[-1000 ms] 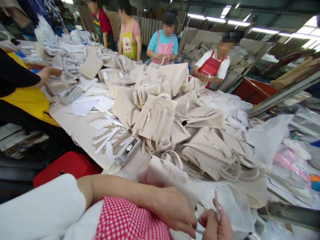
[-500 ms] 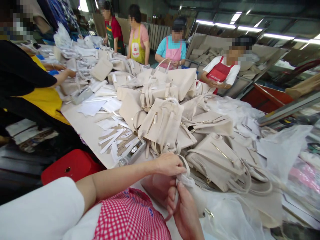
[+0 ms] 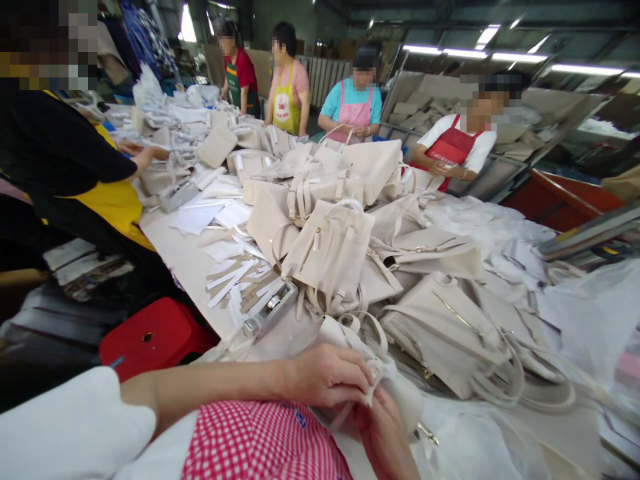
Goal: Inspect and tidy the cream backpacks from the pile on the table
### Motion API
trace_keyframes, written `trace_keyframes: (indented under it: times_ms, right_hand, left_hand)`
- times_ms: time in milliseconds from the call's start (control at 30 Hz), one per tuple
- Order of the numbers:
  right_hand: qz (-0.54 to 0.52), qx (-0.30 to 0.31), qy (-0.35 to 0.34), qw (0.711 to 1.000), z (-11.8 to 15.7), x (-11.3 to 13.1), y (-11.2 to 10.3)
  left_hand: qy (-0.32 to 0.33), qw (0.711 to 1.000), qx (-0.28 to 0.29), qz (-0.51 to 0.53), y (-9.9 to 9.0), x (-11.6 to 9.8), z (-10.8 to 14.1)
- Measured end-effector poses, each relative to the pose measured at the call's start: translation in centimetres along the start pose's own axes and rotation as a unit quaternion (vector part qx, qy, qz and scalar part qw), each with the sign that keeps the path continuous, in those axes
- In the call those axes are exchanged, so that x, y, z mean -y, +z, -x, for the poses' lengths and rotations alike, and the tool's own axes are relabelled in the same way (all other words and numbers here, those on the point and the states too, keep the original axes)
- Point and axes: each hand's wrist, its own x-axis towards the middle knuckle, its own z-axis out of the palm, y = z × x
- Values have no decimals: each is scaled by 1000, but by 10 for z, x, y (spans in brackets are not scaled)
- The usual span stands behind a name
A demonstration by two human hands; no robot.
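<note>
Shows left hand (image 3: 326, 377) lowered since earlier frame, narrowly pinching pale material (image 3: 375, 371) with right hand (image 3: 383, 427), probably to steady it.

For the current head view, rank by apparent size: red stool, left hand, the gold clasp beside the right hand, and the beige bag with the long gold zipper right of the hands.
1. Beige bag, largest
2. Red stool
3. Left hand, though nearness to the camera enlarges it
4. Gold clasp, smallest
</note>
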Motion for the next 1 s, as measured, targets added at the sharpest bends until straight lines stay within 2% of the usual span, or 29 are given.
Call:
trace_keyframes:
  times_ms: [67, 100, 167, 233, 267, 300, 367, 533, 700, 767, 867, 1000]
  right_hand:
    - [-44, 26, 64, 997, -1, 10, 2]
    - [-51, 33, 90, 994, -1, 15, 4]
    - [-37, 17, 113, 993, -3, 23, 7]
    - [-8, -24, 111, 994, -5, 27, 7]
    - [8, -46, 105, 993, -6, 28, 6]
    - [23, -65, 97, 993, -6, 28, 4]
    - [36, -83, 88, 992, -5, 28, -1]
    - [-15, -94, 60, 994, 2, 31, -2]
    - [-33, -137, 27, 990, 2, 32, 8]
    - [-42, -138, 17, 989, 1, 31, 9]
    - [-55, -123, 11, 991, -1, 30, 9]
    - [-69, -108, 21, 992, -1, 29, 8]
  left_hand:
    - [-72, 989, -82, 102, 10, 3, 9]
    - [-124, 972, -123, 160, 15, 4, 10]
    - [-237, 909, -198, 279, 22, 4, 9]
    - [-311, 840, -255, 365, 24, 5, 3]
    - [-329, 819, -271, 385, 24, 6, 1]
    - [-340, 810, -278, 389, 22, 7, -1]
    - [-359, 814, -261, 374, 15, 9, -5]
    - [-434, 820, -109, 356, -1, 11, -5]
    - [-478, 841, -20, 251, -3, 10, -3]
    - [-487, 841, 13, 236, -2, 9, -5]
    - [-500, 833, 39, 234, 0, 6, -8]
    - [-507, 833, 32, 220, 2, 9, -12]
